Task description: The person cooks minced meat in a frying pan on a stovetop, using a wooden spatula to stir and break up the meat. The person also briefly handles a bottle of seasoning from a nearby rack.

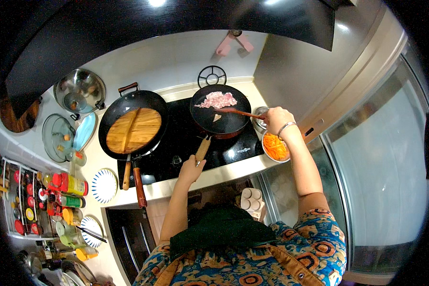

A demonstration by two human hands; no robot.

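My left hand [191,169] grips the wooden handle [202,149] of a black frying pan [232,123] on the right side of the stove. In my right hand [279,121] is a reddish-brown wooden spatula [241,112], its blade low over the pan. Sliced pale-pink meat [218,99] lies in a heap toward the pan's far side, and one small separate piece [217,117] sits nearer me. Below my right wrist, a white bowl of shredded orange vegetable [274,146] stands at the counter's right end. A metal bowl [260,119] behind it is partly hidden by that hand.
A wok [105,132] with a round wooden lid [148,125] occupies the left burner, handles jutting over the counter edge. Striped plates [104,186], sauce bottles [69,184] and glass lids [52,137] line the left. The range hood [186,18] overhangs the stove; a wall [289,78] bounds the right.
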